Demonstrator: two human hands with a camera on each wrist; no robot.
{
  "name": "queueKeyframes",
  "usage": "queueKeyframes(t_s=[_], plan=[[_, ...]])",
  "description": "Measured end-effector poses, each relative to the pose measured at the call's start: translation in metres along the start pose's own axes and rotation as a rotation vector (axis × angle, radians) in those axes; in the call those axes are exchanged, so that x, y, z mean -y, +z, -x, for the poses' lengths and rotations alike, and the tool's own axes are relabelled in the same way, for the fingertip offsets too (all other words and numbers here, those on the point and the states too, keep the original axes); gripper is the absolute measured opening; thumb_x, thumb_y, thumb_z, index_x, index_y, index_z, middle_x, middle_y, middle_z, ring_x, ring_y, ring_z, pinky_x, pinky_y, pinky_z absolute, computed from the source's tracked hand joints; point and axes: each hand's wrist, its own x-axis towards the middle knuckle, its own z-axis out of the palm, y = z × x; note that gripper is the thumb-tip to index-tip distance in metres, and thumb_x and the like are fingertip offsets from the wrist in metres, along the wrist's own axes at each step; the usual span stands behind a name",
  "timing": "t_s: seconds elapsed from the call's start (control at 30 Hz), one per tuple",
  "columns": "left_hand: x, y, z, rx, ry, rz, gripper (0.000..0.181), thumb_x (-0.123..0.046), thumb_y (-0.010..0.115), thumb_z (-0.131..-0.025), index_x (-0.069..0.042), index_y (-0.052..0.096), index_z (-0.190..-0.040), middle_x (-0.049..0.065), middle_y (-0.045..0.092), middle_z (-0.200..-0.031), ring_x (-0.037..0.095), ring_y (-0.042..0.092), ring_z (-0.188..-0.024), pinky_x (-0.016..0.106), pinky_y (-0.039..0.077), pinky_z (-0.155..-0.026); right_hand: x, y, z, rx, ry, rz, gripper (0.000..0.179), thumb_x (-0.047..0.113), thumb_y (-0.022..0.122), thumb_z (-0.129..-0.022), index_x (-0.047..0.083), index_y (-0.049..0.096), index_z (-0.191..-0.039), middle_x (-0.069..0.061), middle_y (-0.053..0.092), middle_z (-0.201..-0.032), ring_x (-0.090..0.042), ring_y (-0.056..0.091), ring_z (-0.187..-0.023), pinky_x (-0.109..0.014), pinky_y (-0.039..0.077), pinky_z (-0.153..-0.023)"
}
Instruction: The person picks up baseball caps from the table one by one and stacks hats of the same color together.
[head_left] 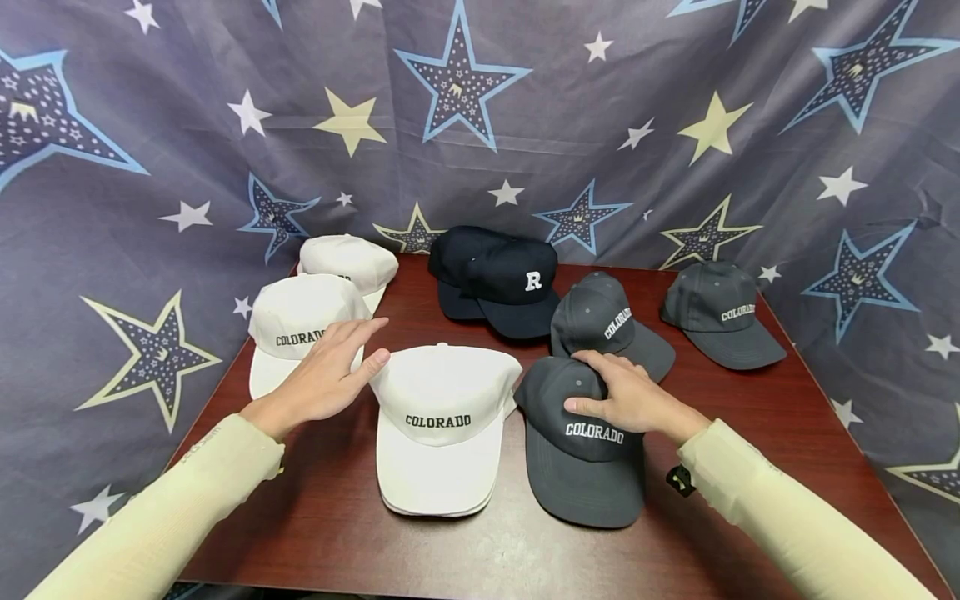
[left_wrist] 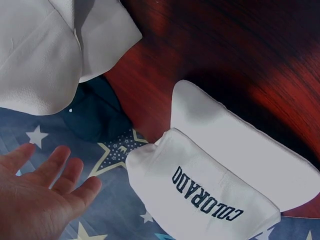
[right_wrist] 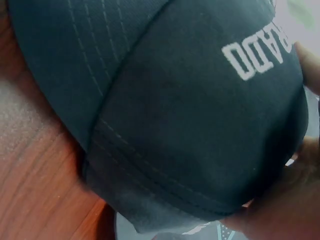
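Note:
My right hand [head_left: 628, 393] grips the crown of the front dark grey baseball cap [head_left: 585, 492], thumb on its front above the white COLORADO lettering. The right wrist view shows this cap [right_wrist: 190, 115] up close, fingers at the far side of its crown. Straight-fingered and holding nothing, my left hand [head_left: 326, 375] hovers between two white spots: the front white COLORADO caps [head_left: 438, 471], stacked with doubled brim edges, and a white cap [head_left: 296, 304] to the left. In the left wrist view that left cap [left_wrist: 215, 185] appears beside my spread fingers [left_wrist: 70, 175].
Another white cap [head_left: 348, 260] stands behind the left one. Dark navy caps [head_left: 510, 271], one with a white R, overlap at the back middle. Two more grey caps, one behind my right hand [head_left: 592, 312] and one at the far right [head_left: 712, 304], lie on the reddish-brown table [head_left: 315, 533].

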Motion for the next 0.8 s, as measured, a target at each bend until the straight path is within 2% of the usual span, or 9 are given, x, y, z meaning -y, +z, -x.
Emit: queueKeyframes(t_s=[0.47,0.8], plan=[[0.0005,0.0019,0.0016,0.003,-0.007,-0.001,0.057,-0.041,0.048,-0.109,-0.009,0.041,-0.156,0.017,0.046,-0.152,0.039,0.036,-0.141,0.059,0.026,-0.115,0.002,0.0,0.0013,-0.009,0.018,0.044,0.085,0.063,0.071,-0.088,0.013,0.046,-0.152,-0.017,0.057,-0.137,-0.039,0.05,-0.126,-0.058,0.035,-0.095],[0.0038,0.0051,0.004,-0.041,-0.028,0.015,0.056,-0.04,0.046,-0.109,-0.006,0.043,-0.154,0.018,0.047,-0.153,0.04,0.037,-0.141,0.058,0.027,-0.114,0.0034,-0.0075,0.005,-0.065,0.024,0.037,0.078,0.066,0.064,-0.092,0.015,0.049,-0.15,-0.018,0.055,-0.142,-0.041,0.047,-0.129,-0.059,0.031,-0.1]])
